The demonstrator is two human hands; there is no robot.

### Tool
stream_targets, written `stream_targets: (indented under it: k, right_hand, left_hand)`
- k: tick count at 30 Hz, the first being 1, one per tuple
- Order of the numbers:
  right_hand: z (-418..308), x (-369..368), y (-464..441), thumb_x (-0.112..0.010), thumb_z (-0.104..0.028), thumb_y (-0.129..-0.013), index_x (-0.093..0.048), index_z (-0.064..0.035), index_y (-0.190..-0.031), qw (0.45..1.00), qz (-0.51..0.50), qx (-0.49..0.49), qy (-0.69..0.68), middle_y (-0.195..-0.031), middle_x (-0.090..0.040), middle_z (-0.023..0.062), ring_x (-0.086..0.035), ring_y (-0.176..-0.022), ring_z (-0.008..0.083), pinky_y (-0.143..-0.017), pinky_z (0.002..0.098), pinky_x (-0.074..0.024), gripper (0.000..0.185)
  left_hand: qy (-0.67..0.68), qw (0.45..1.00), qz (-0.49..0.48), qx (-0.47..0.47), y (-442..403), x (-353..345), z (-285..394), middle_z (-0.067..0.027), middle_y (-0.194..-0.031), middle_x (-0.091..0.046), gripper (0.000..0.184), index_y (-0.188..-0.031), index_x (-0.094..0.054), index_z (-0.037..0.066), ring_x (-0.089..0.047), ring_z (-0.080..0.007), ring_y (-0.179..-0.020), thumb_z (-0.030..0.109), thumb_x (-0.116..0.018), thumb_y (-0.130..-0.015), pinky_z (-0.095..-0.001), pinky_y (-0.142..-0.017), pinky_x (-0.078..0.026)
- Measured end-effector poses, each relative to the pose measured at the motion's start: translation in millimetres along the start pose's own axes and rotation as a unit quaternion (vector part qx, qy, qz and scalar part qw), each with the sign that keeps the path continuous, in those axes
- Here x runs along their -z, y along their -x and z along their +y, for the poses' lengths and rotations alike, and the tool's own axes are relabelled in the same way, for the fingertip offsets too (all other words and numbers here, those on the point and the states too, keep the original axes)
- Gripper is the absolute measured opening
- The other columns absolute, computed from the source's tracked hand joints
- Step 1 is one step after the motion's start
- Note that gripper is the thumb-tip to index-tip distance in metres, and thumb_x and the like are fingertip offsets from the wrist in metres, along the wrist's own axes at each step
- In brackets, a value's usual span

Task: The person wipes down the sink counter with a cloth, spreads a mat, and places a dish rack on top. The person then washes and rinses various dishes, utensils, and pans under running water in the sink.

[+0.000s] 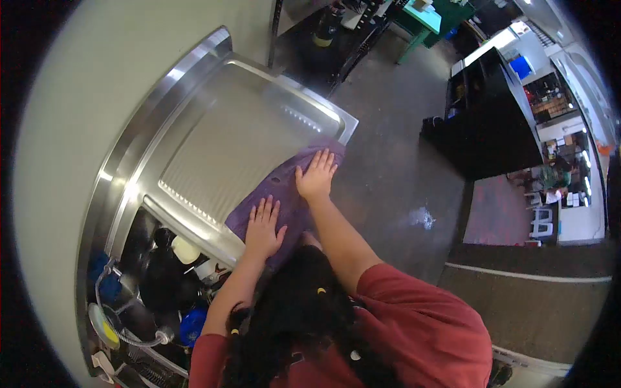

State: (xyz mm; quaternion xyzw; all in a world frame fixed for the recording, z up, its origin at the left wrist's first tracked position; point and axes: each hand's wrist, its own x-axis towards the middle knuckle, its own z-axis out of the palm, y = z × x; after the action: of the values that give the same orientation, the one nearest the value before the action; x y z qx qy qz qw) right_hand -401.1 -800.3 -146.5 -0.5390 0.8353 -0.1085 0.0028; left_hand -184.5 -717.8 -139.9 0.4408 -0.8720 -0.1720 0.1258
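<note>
A purple cloth lies spread over the front edge of a stainless steel sink drainboard with a ribbed surface. On the cloth's left part rests my left hand, palm down, fingers stretched out. My right hand is pressed flat on the cloth's right part, near the drainboard's corner, with its fingers extended. Neither hand grips the cloth; both lie on top of it. Part of the cloth hangs toward my body and is hidden by my arms and hair.
Left of the drainboard is a sink basin with dark cookware, a blue item and a hose faucet. A metal rim runs along the wall. Black shelving stands beyond; a black cabinet stands across the floor.
</note>
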Motion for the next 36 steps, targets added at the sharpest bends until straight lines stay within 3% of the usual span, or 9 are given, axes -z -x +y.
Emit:
stream_targets:
  k: [6, 11, 17, 20, 22, 36]
  right_hand:
    - [35, -1, -82, -0.054, -0.051, -0.093, -0.028, 0.0102, -0.151, 1.0, 0.002, 0.019, -0.025, -0.16, -0.022, 0.0293, -0.016, -0.15, 0.0435, -0.12, 0.0587, -0.0145, 0.088]
    - [63, 1, -152, -0.053, -0.053, -0.093, -0.025, 0.0048, -0.154, 1.0, 0.002, 0.021, -0.024, -0.163, -0.019, 0.0235, -0.014, -0.152, 0.0413, -0.12, 0.0583, -0.0113, 0.088]
    - [59, -2, -183, -0.051, -0.052, -0.094, -0.022, 0.0041, -0.155, 0.994, -0.038, 0.098, -0.007, -0.164, -0.015, 0.0239, -0.012, -0.152, 0.0413, -0.12, 0.0597, -0.0095, 0.088]
    - [31, 2, -207, -0.052, -0.05, -0.094, -0.021, 0.0037, -0.155, 0.986, -0.085, 0.145, -0.015, -0.164, -0.015, 0.0238, -0.011, -0.152, 0.0415, -0.12, 0.0603, -0.0091, 0.087]
    - [10, -2, -223, -0.052, -0.05, -0.094, -0.021, 0.0036, -0.155, 0.98, -0.092, 0.173, -0.024, -0.163, -0.016, 0.0238, -0.011, -0.152, 0.0413, -0.12, 0.0602, -0.009, 0.087]
    - [-166, -51, -320, -0.053, -0.051, -0.093, -0.025, 0.0031, -0.154, 0.938, -0.081, 0.331, -0.068, -0.162, -0.022, 0.0236, -0.02, -0.15, 0.0404, -0.12, 0.0598, -0.0149, 0.086]
  left_hand:
    - [-0.005, 1.0, -0.021, 0.016, -81, -2, 15, -0.0179, -0.161, -0.027, 0.074, -0.153, -0.033, 0.006, -0.025, -0.0357, -0.149, 0.038, -0.058, -0.092, -0.0534, -0.121, -0.018]
    - [-0.008, 0.999, -0.029, 0.028, -154, -10, 31, -0.0162, -0.162, -0.026, 0.074, -0.154, -0.032, 0.006, -0.024, -0.0354, -0.149, 0.038, -0.057, -0.092, -0.0538, -0.121, -0.019]
    - [-0.007, 0.997, -0.049, 0.062, -171, -20, 19, -0.0148, -0.162, -0.027, 0.074, -0.154, -0.033, 0.008, -0.027, -0.0338, -0.148, 0.037, -0.06, -0.091, -0.0535, -0.12, -0.021]
    - [-0.035, 0.994, -0.039, 0.101, -179, -9, 16, -0.0112, -0.161, -0.03, 0.075, -0.153, -0.035, 0.011, -0.031, -0.0304, -0.147, 0.041, -0.062, -0.09, -0.0531, -0.119, -0.025]
    - [0.02, 0.989, -0.048, 0.14, -186, 1, 9, -0.0152, -0.162, -0.027, 0.076, -0.154, -0.033, 0.01, -0.025, -0.036, -0.149, 0.038, -0.061, -0.089, -0.0546, -0.121, -0.018]
    - [-0.003, 0.961, 0.029, 0.274, -238, 50, -103, -0.0175, -0.16, -0.029, 0.08, -0.153, -0.034, 0.007, -0.027, -0.0397, -0.147, 0.037, -0.066, -0.086, -0.058, -0.119, -0.018]
